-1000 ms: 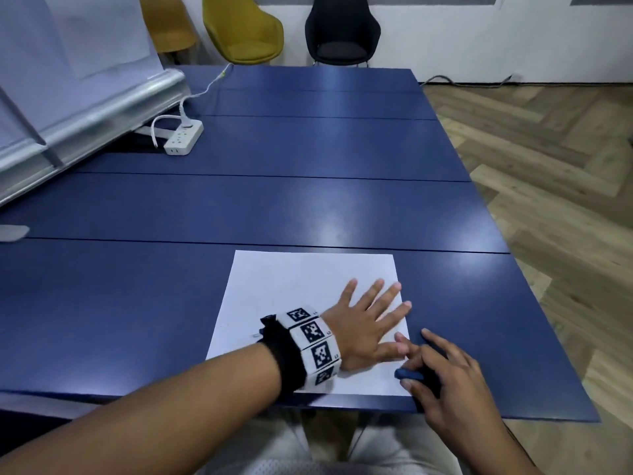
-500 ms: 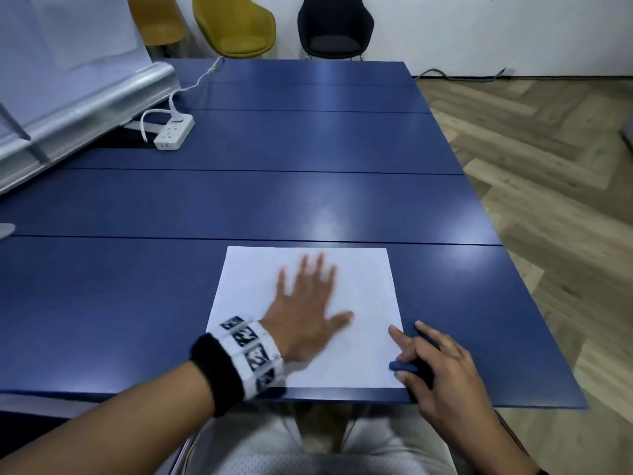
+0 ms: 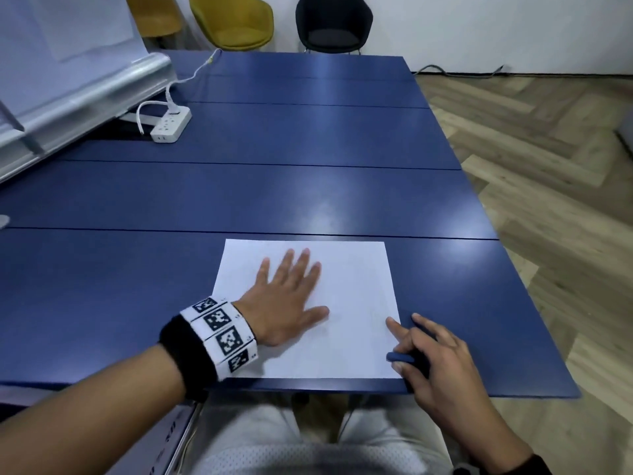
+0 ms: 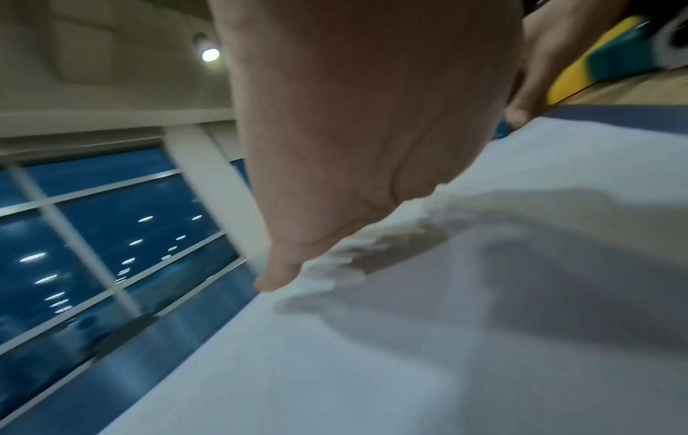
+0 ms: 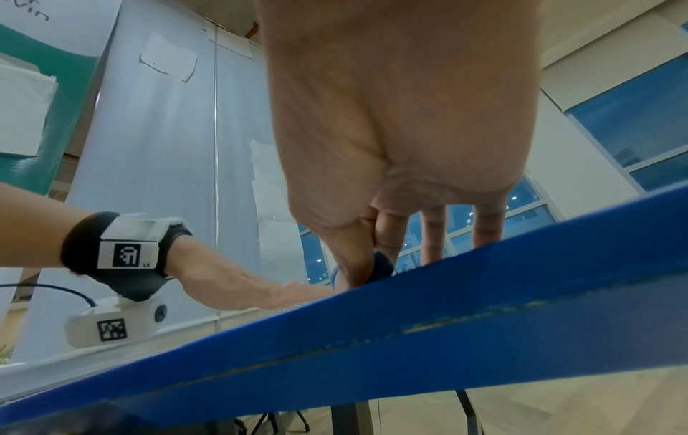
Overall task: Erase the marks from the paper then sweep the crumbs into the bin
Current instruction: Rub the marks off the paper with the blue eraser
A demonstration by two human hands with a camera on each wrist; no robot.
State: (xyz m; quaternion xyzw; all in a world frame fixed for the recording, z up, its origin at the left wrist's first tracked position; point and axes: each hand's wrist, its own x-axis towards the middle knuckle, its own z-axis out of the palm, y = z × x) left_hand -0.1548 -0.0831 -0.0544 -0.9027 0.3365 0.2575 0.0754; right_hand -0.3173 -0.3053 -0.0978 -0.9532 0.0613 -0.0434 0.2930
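Note:
A white sheet of paper (image 3: 352, 296) lies at the near edge of the blue table (image 3: 274, 193). My left hand (image 3: 291, 296) lies flat on the paper's left half, fingers straight and spread, palm down; the left wrist view shows its palm (image 4: 353, 117) against the paper (image 4: 446, 323). My right hand (image 3: 431, 354) sits at the paper's near right corner and pinches a small dark blue eraser (image 3: 400, 357) between thumb and fingers, with the index finger stretched onto the paper. The eraser (image 5: 381, 269) shows under the fingers in the right wrist view. No marks, crumbs or bin are visible.
A white power strip (image 3: 171, 126) with its cable lies at the far left by a silver-framed board (image 3: 85, 94). Yellow chairs (image 3: 236, 22) and a black chair (image 3: 334, 25) stand beyond the table. Wooden floor (image 3: 548, 166) lies to the right.
My left hand slid left across the paper, from its near right part beside the right hand to its left half. The right hand stayed at the corner with the eraser.

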